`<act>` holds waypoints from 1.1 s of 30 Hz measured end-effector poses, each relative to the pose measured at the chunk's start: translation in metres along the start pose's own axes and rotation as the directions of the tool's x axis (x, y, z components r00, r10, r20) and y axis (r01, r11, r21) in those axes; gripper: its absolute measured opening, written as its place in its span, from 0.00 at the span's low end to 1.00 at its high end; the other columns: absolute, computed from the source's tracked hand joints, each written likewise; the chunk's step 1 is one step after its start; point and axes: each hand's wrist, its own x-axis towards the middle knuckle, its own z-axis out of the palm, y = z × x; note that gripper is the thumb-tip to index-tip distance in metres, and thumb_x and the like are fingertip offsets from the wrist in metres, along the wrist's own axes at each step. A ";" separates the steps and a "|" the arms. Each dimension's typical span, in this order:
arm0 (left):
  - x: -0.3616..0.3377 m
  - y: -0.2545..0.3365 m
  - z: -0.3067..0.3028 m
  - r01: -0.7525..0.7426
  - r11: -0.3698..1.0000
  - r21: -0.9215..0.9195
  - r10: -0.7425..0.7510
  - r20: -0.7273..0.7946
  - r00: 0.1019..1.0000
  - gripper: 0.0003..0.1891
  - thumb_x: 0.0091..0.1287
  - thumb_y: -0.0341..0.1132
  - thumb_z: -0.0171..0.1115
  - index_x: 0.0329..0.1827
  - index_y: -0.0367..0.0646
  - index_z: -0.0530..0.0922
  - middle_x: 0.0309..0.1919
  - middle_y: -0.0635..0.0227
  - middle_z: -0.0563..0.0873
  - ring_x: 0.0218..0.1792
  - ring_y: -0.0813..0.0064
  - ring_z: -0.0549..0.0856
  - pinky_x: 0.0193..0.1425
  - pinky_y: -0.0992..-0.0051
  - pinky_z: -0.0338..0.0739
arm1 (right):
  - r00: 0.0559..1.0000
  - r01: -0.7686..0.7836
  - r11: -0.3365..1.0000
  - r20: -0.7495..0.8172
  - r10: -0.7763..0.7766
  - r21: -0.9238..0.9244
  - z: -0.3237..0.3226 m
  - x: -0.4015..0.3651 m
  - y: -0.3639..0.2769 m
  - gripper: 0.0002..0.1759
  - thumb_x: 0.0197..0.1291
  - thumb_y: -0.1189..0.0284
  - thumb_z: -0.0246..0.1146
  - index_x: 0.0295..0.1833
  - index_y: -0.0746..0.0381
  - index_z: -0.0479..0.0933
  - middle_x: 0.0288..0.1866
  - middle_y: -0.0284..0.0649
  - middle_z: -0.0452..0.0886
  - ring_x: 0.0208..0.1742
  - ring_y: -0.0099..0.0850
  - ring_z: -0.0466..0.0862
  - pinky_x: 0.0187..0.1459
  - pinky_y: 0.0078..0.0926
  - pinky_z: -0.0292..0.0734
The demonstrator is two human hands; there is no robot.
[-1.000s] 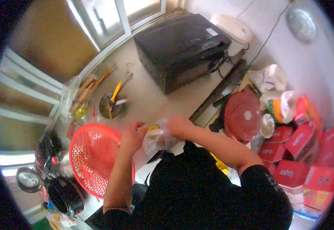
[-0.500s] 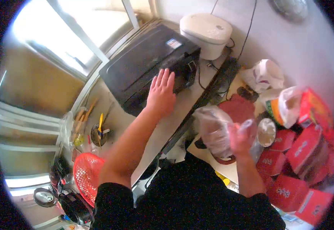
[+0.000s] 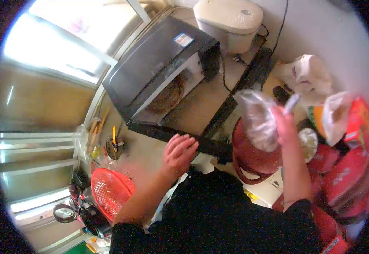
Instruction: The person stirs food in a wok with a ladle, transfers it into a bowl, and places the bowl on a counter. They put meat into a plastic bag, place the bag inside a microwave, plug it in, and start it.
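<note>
A dark microwave oven [image 3: 157,63] stands on the counter with its door [image 3: 150,131] swung wide, and a round brown turntable [image 3: 169,95] shows inside. My left hand [image 3: 179,154] is at the outer side of the door, fingertips at its edge and fingers slightly bent, holding nothing I can see. My right hand [image 3: 283,125] is closed around the gathered top of a clear plastic bag [image 3: 258,122]. What the bag contains is blurred. Under the bag is a dark red pot [image 3: 252,163] with a loop handle.
A cream lidded appliance [image 3: 229,21] stands behind the microwave. Red boxes [image 3: 345,178] are stacked at the right near white bags [image 3: 313,76]. A red plastic basket [image 3: 112,190] sits at the left, with a yellow-handled tool [image 3: 114,134] beyond it. A cord hangs along the wall.
The microwave door has opened, baring the inside. My left hand has drawn back toward my body with it. My right hand and the plastic bag have moved up and to the right.
</note>
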 end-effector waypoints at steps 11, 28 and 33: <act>-0.034 0.017 -0.010 0.165 0.985 -0.052 -0.161 0.067 0.985 0.16 0.54 0.27 0.64 0.47 0.48 0.81 0.51 0.68 0.81 0.57 0.65 0.78 0.65 0.61 0.68 | 0.778 -0.595 0.746 0.450 0.440 0.299 0.242 0.110 0.056 0.16 0.69 0.66 0.47 0.48 0.66 0.74 0.48 0.45 0.80 0.47 0.39 0.81 0.48 0.44 0.77; -0.044 0.018 -0.033 0.180 0.967 -0.178 -0.150 0.169 0.974 0.18 0.53 0.28 0.61 0.50 0.47 0.79 0.54 0.68 0.79 0.60 0.66 0.75 0.66 0.61 0.66 | 0.729 -0.683 0.405 0.525 0.440 0.608 0.223 0.047 0.118 0.17 0.67 0.63 0.48 0.50 0.62 0.74 0.51 0.47 0.79 0.51 0.44 0.79 0.54 0.51 0.74; -0.044 0.021 -0.027 0.188 0.965 -0.183 -0.164 0.135 0.977 0.18 0.54 0.26 0.61 0.49 0.47 0.80 0.54 0.68 0.80 0.60 0.65 0.75 0.66 0.60 0.66 | 0.730 -0.683 0.396 0.570 0.377 0.613 0.221 0.051 0.149 0.18 0.68 0.63 0.46 0.52 0.62 0.74 0.51 0.45 0.79 0.52 0.44 0.79 0.55 0.52 0.73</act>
